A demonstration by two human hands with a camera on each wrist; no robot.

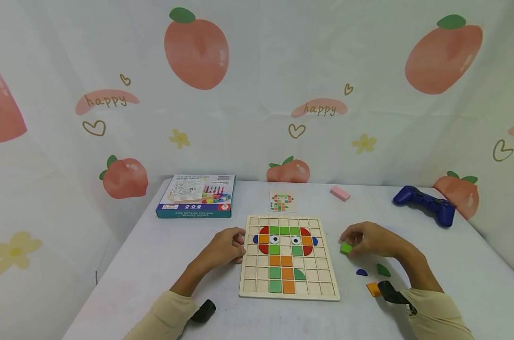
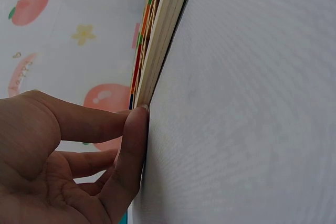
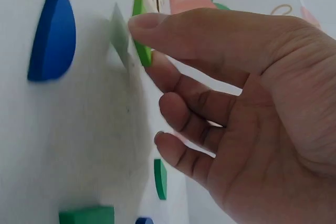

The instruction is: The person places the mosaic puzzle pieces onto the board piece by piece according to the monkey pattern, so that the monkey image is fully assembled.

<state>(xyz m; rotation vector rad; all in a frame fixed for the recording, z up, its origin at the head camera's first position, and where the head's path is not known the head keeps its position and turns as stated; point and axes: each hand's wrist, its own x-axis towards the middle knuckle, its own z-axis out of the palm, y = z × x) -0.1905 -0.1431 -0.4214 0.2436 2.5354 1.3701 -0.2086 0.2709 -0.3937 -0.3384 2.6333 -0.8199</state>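
Note:
A wooden grid board (image 1: 250, 262) lies on the table, its colored pieces forming a figure with two round eyes. At its left edge is my left hand (image 1: 223, 248); in the left wrist view the thumb and a finger pinch the board's side (image 2: 163, 40). To the right of the board, my right hand (image 1: 369, 240) holds a light green square block (image 1: 346, 248) between thumb and index finger, low over the table. Its other fingers are loosely bent. Near this hand lie a blue half-round piece (image 1: 361, 272), a dark green curved piece (image 1: 383, 270) and an orange piece (image 1: 372, 289).
Behind the board lies a card (image 1: 283, 201) printed with a similar figure. A pink block (image 1: 340, 193) and a blue game controller (image 1: 424, 205) are at the back right. A flat toy box (image 1: 196, 196) sits at the back left, before a fruit-patterned cloth (image 1: 248, 127).

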